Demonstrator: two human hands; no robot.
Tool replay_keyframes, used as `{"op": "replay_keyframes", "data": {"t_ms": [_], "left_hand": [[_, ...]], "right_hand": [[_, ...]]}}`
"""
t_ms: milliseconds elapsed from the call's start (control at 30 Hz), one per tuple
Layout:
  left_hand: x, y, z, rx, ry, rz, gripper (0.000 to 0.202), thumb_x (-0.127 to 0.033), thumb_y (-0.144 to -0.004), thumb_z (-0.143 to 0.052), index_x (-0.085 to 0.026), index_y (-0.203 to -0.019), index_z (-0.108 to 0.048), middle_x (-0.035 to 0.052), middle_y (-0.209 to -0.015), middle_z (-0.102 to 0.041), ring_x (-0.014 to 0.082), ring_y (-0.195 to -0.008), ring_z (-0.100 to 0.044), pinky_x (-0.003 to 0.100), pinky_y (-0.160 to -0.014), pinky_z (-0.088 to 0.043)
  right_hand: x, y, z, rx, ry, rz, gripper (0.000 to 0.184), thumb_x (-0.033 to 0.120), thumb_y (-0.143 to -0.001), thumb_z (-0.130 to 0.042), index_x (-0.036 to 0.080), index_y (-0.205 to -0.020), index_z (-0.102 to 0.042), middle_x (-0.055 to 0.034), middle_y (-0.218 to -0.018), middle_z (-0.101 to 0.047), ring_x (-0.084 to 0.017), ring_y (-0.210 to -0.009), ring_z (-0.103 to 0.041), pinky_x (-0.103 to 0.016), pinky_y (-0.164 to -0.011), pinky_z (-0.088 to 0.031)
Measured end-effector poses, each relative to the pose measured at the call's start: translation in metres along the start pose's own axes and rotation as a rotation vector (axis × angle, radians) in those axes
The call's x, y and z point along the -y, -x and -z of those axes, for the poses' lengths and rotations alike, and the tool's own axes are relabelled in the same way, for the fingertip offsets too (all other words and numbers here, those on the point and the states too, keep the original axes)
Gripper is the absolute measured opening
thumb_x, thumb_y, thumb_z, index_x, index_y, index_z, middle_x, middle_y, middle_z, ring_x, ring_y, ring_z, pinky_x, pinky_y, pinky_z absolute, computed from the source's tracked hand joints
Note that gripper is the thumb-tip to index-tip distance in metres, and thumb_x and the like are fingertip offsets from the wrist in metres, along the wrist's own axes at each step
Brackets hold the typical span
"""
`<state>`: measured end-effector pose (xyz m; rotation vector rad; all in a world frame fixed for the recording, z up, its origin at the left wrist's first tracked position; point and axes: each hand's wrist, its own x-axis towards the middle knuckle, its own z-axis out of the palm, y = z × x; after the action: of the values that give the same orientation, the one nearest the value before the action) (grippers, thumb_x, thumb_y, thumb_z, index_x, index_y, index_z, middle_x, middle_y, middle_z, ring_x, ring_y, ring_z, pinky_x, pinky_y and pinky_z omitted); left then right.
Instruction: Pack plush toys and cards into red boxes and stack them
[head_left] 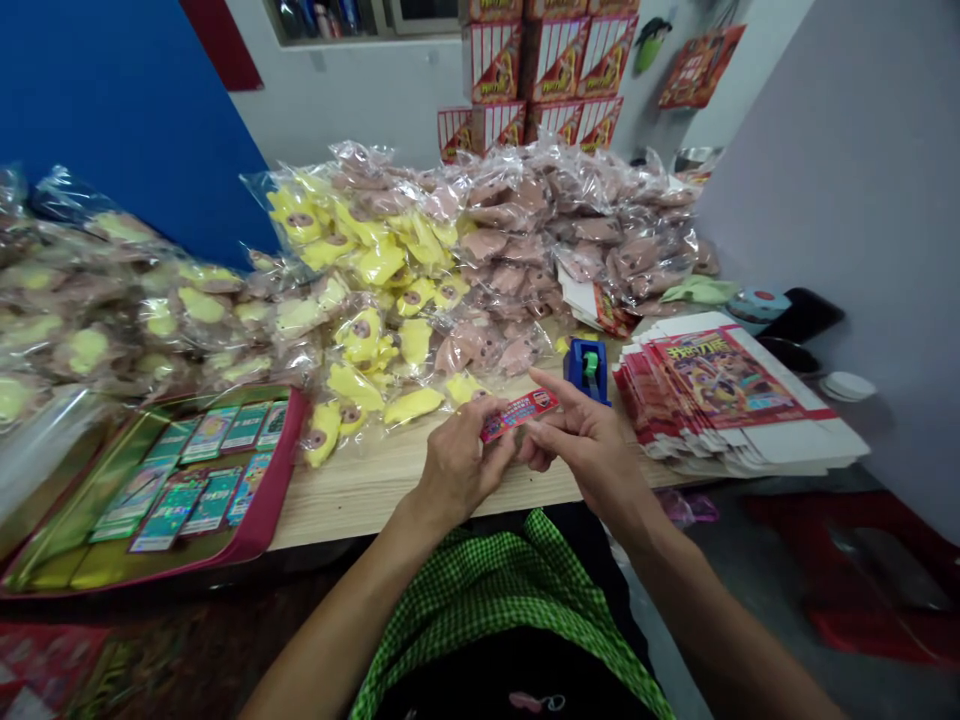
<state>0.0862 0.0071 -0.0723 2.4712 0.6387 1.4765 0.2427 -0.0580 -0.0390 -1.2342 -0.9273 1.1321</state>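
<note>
Both my hands meet over the near edge of the wooden table (360, 490). My left hand (459, 462) pinches the left end of a small red printed packet (519, 411). My right hand (589, 440) grips the packet's right end, its index finger stretched along the packet. A blue tape dispenser (587, 367) stands just behind my right hand. Piles of bagged yellow toys (367, 270) and bagged pink toys (525, 225) lie beyond.
A red tray (262, 520) with several green card packs sits at the left. A stack of flat printed cartons (731, 400) lies at the right. Red boxes (540, 70) are stacked against the back wall. A grey wall (862, 200) closes the right side.
</note>
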Motion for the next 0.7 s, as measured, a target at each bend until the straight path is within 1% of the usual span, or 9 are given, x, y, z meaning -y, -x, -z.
{"op": "replay_keyframes", "data": {"t_ms": [67,167,267,333,400,500,567,633,700], "left_hand": [[0.001,-0.002,0.001,0.041,0.014,-0.044,0.027,-0.015,-0.097,-0.063,-0.016,-0.123,-0.058,0.0096,-0.109,-0.074,0.0188,-0.096,-0.073,0.032,-0.083,-0.063],[0.002,-0.008,0.006,0.132,0.040,-0.081,0.019,-0.014,-0.099,-0.058,-0.017,-0.117,-0.064,0.0095,-0.108,-0.072,0.0187,-0.099,-0.071,0.033,-0.083,-0.063],[0.002,-0.014,0.011,0.187,0.125,-0.020,0.018,-0.016,-0.099,-0.058,-0.016,-0.115,-0.067,0.0097,-0.107,-0.070,0.0183,-0.096,-0.070,0.034,-0.080,-0.062],[0.002,-0.019,0.014,0.224,0.212,0.044,0.020,-0.016,-0.097,-0.060,-0.016,-0.115,-0.068,0.0100,-0.108,-0.070,0.0187,-0.096,-0.070,0.035,-0.082,-0.061],[0.002,-0.027,0.016,0.268,0.262,0.116,0.016,-0.019,-0.093,-0.066,-0.016,-0.108,-0.070,0.0093,-0.106,-0.071,0.0193,-0.095,-0.070,0.036,-0.083,-0.060],[0.000,-0.040,0.016,0.335,0.231,0.203,0.004,-0.020,-0.089,-0.073,-0.017,-0.091,-0.070,0.0043,-0.090,-0.070,0.0173,-0.081,-0.068,0.032,-0.076,-0.057],[-0.004,-0.047,0.014,0.387,0.175,0.224,0.006,-0.017,-0.089,-0.072,-0.017,-0.084,-0.067,0.0014,-0.080,-0.067,0.0154,-0.072,-0.064,0.029,-0.069,-0.053],[-0.008,-0.052,0.012,0.430,0.099,0.205,0.006,-0.016,-0.088,-0.070,-0.017,-0.085,-0.065,0.0012,-0.079,-0.066,0.0156,-0.071,-0.062,0.028,-0.067,-0.051],[-0.010,-0.053,0.010,0.442,0.036,0.181,0.006,-0.017,-0.089,-0.069,-0.017,-0.090,-0.063,0.0022,-0.082,-0.067,0.0166,-0.072,-0.062,0.029,-0.066,-0.050]], "right_hand": [[-0.003,-0.004,-0.002,-0.015,0.004,-0.021,0.096,0.037,-0.074,-0.075,0.007,-0.157,-0.038,0.0022,-0.057,-0.067,-0.015,-0.048,-0.058,-0.026,-0.048,-0.046],[-0.008,-0.005,-0.002,-0.010,0.006,-0.025,0.098,0.036,-0.074,-0.072,0.006,-0.159,-0.033,0.0035,-0.056,-0.065,-0.015,-0.047,-0.057,-0.026,-0.048,-0.046],[-0.013,-0.003,-0.001,-0.003,0.003,0.022,0.099,0.036,-0.077,-0.070,0.010,-0.162,-0.026,0.0050,-0.059,-0.064,-0.016,-0.053,-0.059,-0.029,-0.053,-0.049],[-0.016,-0.001,-0.001,-0.015,-0.007,0.043,0.099,0.035,-0.078,-0.068,0.013,-0.163,-0.022,0.0057,-0.061,-0.063,-0.016,-0.056,-0.060,-0.030,-0.057,-0.052],[-0.019,0.000,-0.004,-0.049,-0.027,0.043,0.100,0.032,-0.077,-0.068,0.013,-0.163,-0.021,0.0066,-0.061,-0.062,-0.017,-0.057,-0.061,-0.031,-0.059,-0.053],[-0.025,-0.001,-0.009,-0.101,-0.077,0.032,0.103,0.032,-0.075,-0.068,0.010,-0.162,-0.019,0.0064,-0.061,-0.063,-0.017,-0.054,-0.061,-0.031,-0.057,-0.053],[-0.029,-0.002,-0.009,-0.088,-0.060,-0.002,0.103,0.033,-0.077,-0.066,0.009,-0.162,-0.013,0.0043,-0.064,-0.066,-0.019,-0.054,-0.063,-0.031,-0.056,-0.053],[-0.032,-0.003,0.000,-0.075,0.111,-0.029,0.097,0.032,-0.080,-0.062,0.011,-0.162,-0.015,0.0022,-0.065,-0.067,-0.021,-0.053,-0.064,-0.033,-0.053,-0.052],[-0.030,0.000,0.022,-0.170,0.469,0.040,0.080,0.030,-0.083,-0.059,0.015,-0.157,-0.034,-0.0022,-0.068,-0.069,-0.026,-0.059,-0.067,-0.039,-0.057,-0.054]]}}
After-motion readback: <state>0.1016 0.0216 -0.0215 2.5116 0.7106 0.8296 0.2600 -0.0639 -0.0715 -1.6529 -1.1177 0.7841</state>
